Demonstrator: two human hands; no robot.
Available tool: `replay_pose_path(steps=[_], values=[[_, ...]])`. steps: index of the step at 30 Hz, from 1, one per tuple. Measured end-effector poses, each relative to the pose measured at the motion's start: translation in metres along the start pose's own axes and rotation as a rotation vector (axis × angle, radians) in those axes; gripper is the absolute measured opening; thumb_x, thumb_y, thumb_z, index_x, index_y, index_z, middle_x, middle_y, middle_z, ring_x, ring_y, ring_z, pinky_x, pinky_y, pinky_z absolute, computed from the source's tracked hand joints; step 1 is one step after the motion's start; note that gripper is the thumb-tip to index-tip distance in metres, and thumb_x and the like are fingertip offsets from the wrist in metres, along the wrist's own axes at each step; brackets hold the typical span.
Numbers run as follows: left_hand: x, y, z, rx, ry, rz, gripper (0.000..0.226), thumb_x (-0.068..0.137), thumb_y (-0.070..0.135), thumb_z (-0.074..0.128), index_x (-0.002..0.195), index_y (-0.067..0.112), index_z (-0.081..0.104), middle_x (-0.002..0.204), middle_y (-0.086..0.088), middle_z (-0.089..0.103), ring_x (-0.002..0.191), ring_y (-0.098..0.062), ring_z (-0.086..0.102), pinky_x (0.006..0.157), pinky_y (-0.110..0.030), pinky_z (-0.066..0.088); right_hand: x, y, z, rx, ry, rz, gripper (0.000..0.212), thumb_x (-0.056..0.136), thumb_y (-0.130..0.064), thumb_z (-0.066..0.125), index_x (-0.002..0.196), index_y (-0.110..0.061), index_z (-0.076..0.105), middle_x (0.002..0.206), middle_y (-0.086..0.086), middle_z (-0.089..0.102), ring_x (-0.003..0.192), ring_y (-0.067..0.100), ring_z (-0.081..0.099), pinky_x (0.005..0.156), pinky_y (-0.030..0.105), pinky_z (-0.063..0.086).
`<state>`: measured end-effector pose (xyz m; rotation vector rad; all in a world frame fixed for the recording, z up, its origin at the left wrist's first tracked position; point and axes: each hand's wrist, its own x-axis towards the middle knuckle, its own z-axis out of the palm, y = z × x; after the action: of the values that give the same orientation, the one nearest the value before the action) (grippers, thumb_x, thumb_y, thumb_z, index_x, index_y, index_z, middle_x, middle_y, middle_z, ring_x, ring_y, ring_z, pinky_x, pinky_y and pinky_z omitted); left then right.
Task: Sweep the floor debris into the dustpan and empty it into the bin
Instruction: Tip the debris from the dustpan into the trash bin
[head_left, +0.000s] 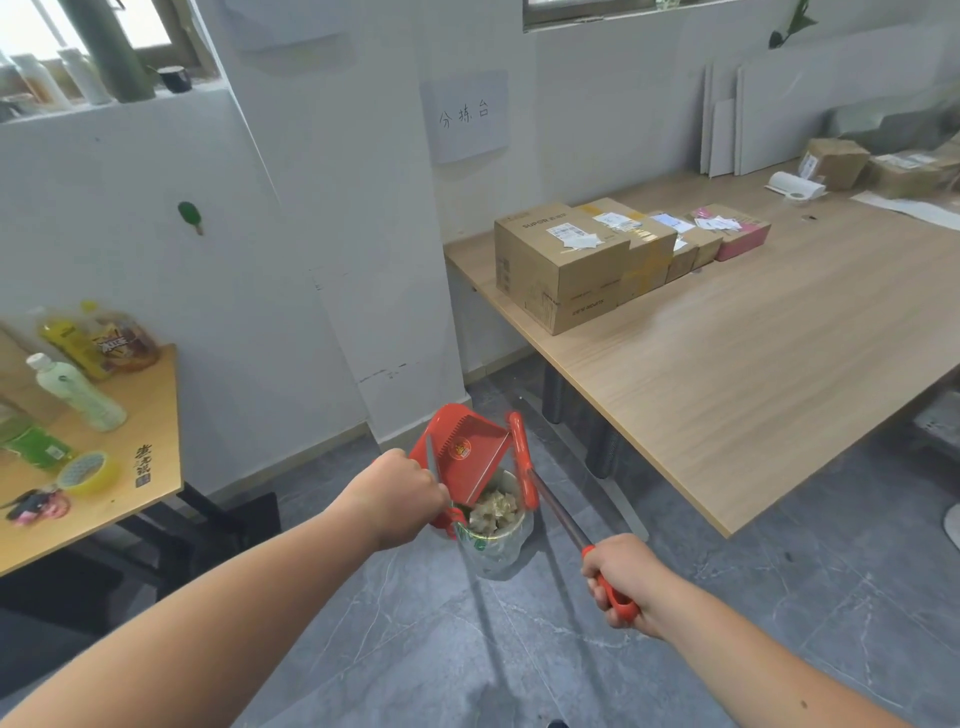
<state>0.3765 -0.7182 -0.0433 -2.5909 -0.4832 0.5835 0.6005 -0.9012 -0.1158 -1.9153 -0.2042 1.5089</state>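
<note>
A red dustpan (462, 449) is tipped mouth-down over a small bin (496, 538) lined with a clear plastic bag. Crumpled paper debris (493, 509) lies inside the bin. My left hand (400, 493) grips the dustpan's handle just left of the bin. My right hand (615, 582) holds the red grip of a broom (558, 506), whose metal shaft runs up-left to a red head beside the bin's right rim. The broom's bristles are hidden behind the bin.
A long wooden table (753, 353) with several cardboard boxes (561, 265) stands to the right, its legs close behind the bin. On the left is a smaller table (140, 431) with bottles and a tape roll. A white pillar (363, 260) rises behind. The floor is grey tile.
</note>
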Motion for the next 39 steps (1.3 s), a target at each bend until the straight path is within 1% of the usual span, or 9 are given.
replay_pose_path(steps=[5,9,12,18,22,30,33,36,39], values=[[0.0,0.007,-0.002,-0.011,0.007,0.003,0.012,0.099,0.017,0.054,0.098,0.016,0.065,0.095,-0.008,0.075,0.088,-0.034,0.072,0.066,-0.035,0.036,-0.002,0.002,0.0,0.011,0.002,-0.001,0.015,0.081,0.004,0.044,0.09,-0.007,0.05,0.059,0.01,0.049,0.043,0.014,0.041,0.048,0.02,0.026],[-0.001,0.008,0.0,-0.048,0.01,-0.078,0.014,0.098,0.017,0.052,0.098,0.019,0.065,0.095,-0.004,0.075,0.088,-0.031,0.073,0.065,-0.034,0.035,-0.006,-0.003,-0.005,0.02,-0.003,-0.009,0.012,0.081,0.003,0.046,0.086,-0.007,0.051,0.057,0.008,0.049,0.043,0.014,0.041,0.043,0.019,0.03],[-0.003,0.007,0.002,-0.084,0.024,-0.124,0.017,0.1,0.024,0.05,0.101,0.022,0.067,0.097,-0.003,0.076,0.09,-0.032,0.073,0.066,-0.034,0.037,-0.006,-0.009,-0.01,0.039,-0.011,0.001,0.014,0.082,0.003,0.046,0.081,-0.01,0.049,0.053,0.007,0.047,0.039,0.012,0.04,0.04,0.017,0.028],[0.002,0.007,0.001,-0.091,0.055,-0.141,0.014,0.098,0.026,0.054,0.098,0.022,0.067,0.09,-0.001,0.075,0.083,-0.031,0.073,0.068,-0.034,0.049,-0.005,-0.017,-0.01,0.035,-0.025,0.024,0.014,0.082,0.003,0.046,0.087,-0.01,0.049,0.057,0.006,0.047,0.039,0.01,0.041,0.039,0.016,0.028],[0.005,0.001,-0.005,-0.125,0.073,-0.187,0.016,0.097,0.029,0.052,0.1,0.022,0.066,0.093,-0.001,0.074,0.086,-0.032,0.073,0.071,-0.035,0.054,-0.004,-0.021,-0.011,0.049,-0.041,0.023,0.015,0.081,0.002,0.046,0.088,-0.011,0.048,0.058,0.006,0.047,0.04,0.01,0.042,0.04,0.016,0.027],[0.005,-0.004,-0.019,-0.143,0.072,-0.257,0.017,0.096,0.031,0.05,0.1,0.023,0.064,0.097,0.0,0.075,0.089,-0.031,0.072,0.065,-0.031,0.044,-0.004,-0.037,-0.019,-0.012,-0.04,-0.008,0.013,0.082,0.001,0.048,0.089,-0.01,0.052,0.059,0.007,0.049,0.044,0.011,0.042,0.042,0.017,0.03],[0.007,-0.002,-0.021,-0.148,0.074,-0.262,0.016,0.095,0.031,0.051,0.098,0.022,0.064,0.095,-0.001,0.075,0.087,-0.032,0.072,0.063,-0.031,0.044,-0.005,-0.041,-0.019,-0.028,-0.044,-0.009,0.014,0.082,0.001,0.048,0.088,-0.01,0.053,0.059,0.007,0.05,0.046,0.011,0.04,0.043,0.018,0.029],[0.009,-0.004,-0.022,-0.146,0.095,-0.272,0.018,0.094,0.033,0.051,0.097,0.022,0.064,0.093,-0.001,0.074,0.085,-0.032,0.072,0.064,-0.033,0.049,-0.007,-0.046,-0.019,-0.046,-0.05,-0.012,0.013,0.08,0.001,0.047,0.086,-0.011,0.051,0.06,0.007,0.049,0.046,0.011,0.04,0.043,0.019,0.029],[0.01,-0.006,-0.026,-0.147,0.116,-0.279,0.025,0.098,0.043,0.05,0.101,0.022,0.064,0.096,-0.001,0.074,0.088,-0.031,0.072,0.063,-0.032,0.047,-0.01,-0.052,-0.019,-0.068,-0.045,-0.011,0.013,0.081,0.001,0.048,0.085,-0.011,0.051,0.06,0.006,0.047,0.044,0.01,0.042,0.043,0.018,0.03]])
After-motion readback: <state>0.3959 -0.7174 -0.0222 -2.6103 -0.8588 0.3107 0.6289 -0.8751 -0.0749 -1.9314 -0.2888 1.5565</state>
